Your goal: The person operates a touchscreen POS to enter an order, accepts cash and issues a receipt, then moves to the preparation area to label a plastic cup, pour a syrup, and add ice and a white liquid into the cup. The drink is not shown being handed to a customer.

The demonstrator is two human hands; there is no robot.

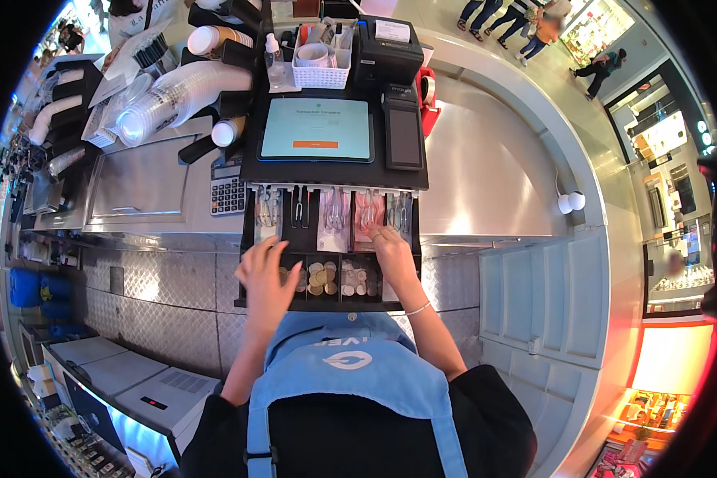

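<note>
An open black cash drawer (322, 306) juts out before me, with banknotes at the back and coins at the front. My left hand (269, 281) hovers over its left side, fingers spread and seemingly holding nothing. Below the fingers, part of the leftmost banknotes (267, 224) shows. My right hand (395, 257) has its fingertips at the red banknotes (365, 209); whether they pinch a note is hidden. Purple-toned banknotes (333, 239) lie under a wire clip, with bluish notes (403, 206) farthest right. Gold-coloured coins (321, 278) and silver-coloured coins (354, 279) fill separate compartments.
Above the drawer stand a tablet (316, 128), a card terminal (404, 131) and a receipt printer (388, 54). A calculator (227, 194) lies to the left, near stacked plastic cups (179, 98). A steel counter (484, 161) curves rightward. People (541, 36) stand beyond it.
</note>
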